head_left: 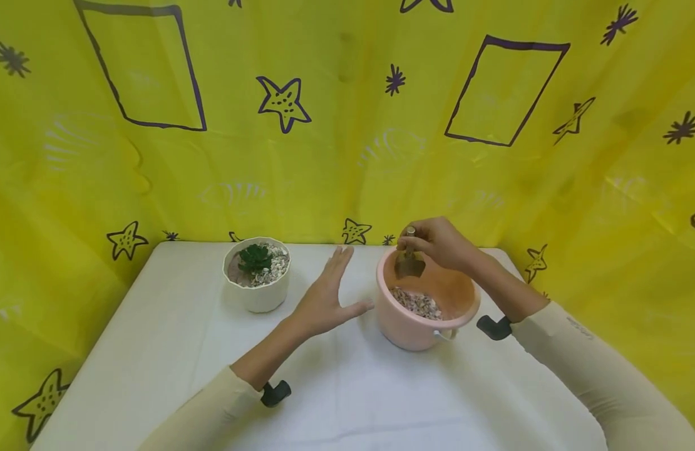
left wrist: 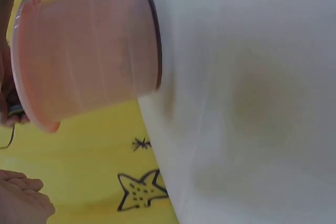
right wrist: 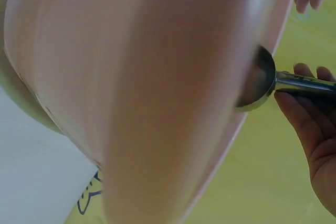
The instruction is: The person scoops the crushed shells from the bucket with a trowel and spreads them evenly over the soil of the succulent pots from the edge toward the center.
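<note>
My right hand [head_left: 446, 243] grips the handle of a small metal scoop [head_left: 409, 266] at the far rim of a pink bucket [head_left: 406, 329]. The scoop's bowl hangs inside the bucket, above pebbles [head_left: 417, 304] at the bottom. In the right wrist view the rounded metal scoop [right wrist: 261, 80] shows past the bucket wall; whether it carries anything is hidden. My left hand [head_left: 323, 304], fingers straight and thumb spread, hovers left of the bucket and holds nothing. Farther left stands a cream pot [head_left: 261, 296] with a green succulent [head_left: 255, 258] and pale pebbles on its soil.
A white-covered table [head_left: 336, 394] bears the pot and bucket. Behind it hangs a yellow curtain [head_left: 336, 169] with dark star drawings, close to the table's back edge. The bucket's pale handle [head_left: 446, 336] hangs down at its front right.
</note>
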A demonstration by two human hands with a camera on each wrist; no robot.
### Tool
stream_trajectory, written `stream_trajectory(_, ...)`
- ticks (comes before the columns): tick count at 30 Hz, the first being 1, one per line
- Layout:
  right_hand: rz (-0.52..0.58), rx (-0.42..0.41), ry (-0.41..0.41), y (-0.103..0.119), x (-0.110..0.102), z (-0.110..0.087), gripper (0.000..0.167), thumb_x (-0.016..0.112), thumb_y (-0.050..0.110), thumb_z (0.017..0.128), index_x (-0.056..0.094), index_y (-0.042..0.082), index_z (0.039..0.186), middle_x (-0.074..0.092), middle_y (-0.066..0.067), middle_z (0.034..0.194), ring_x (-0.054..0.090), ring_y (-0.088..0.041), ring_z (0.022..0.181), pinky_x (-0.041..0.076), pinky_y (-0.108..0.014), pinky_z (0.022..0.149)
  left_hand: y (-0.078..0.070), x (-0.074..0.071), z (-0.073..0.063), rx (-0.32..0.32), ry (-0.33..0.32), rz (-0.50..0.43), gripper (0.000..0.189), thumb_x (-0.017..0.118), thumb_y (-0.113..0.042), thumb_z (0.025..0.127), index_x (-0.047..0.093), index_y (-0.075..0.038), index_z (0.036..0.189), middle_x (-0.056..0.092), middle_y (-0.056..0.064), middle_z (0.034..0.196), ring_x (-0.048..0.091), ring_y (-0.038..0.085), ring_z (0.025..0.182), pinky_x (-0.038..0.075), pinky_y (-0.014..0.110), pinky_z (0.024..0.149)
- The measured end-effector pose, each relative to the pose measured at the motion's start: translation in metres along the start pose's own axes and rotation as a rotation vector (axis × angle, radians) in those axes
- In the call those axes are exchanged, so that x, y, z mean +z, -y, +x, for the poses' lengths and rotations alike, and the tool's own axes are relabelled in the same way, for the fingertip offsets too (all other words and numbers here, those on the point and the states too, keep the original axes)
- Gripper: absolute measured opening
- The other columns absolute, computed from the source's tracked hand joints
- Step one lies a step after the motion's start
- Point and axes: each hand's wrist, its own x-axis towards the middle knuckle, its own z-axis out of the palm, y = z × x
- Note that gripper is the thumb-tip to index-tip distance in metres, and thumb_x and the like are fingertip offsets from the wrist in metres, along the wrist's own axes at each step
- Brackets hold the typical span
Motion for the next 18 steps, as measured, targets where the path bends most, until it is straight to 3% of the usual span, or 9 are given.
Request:
stream_trajectory(5,-0.064,-0.031,0.040,-0.005,0.007,0.002,0.013,0.069,0.011,0.103,0.078,0.002,0.099,0.076,-0.011,0.088,0.068,-0.032,0.076,0.060,-0.039,0.069,-0.010,0.023,0.013,0.018,0.050,-0.002,0.117,0.085,-0.051,0.086,0.012,-0.013,0.170,0.010,0.008,0.176,0.005,0.026,0.161,0.022,0.057,0.123)
stream_trajectory(10,-0.123,-0.027,0.072,-0.008,0.014,0.003,0.014,0.069,0.013,0.103,0.077,0.002,0.098,0.075,-0.010,0.085,0.068,-0.029,0.074,0.058,-0.034,0.067,-0.014,0.040,0.017,0.024,0.045,0.000,0.118,0.085,-0.056,0.085,0.016,-0.011,0.170,0.013,0.007,0.175,0.004,0.026,0.161,0.022,0.057,0.123)
stream_trajectory(18,-0.181,-0.014,0.073,-0.020,0.021,0.002,0.018,0.069,0.018,0.104,0.076,0.004,0.094,0.069,-0.007,0.076,0.056,-0.018,0.065,0.049,-0.029,0.059,-0.016,0.049,0.017,0.040,0.044,-0.001,0.118,0.085,-0.054,0.085,0.014,-0.014,0.170,0.013,0.004,0.176,0.004,0.023,0.161,0.023,0.056,0.123)
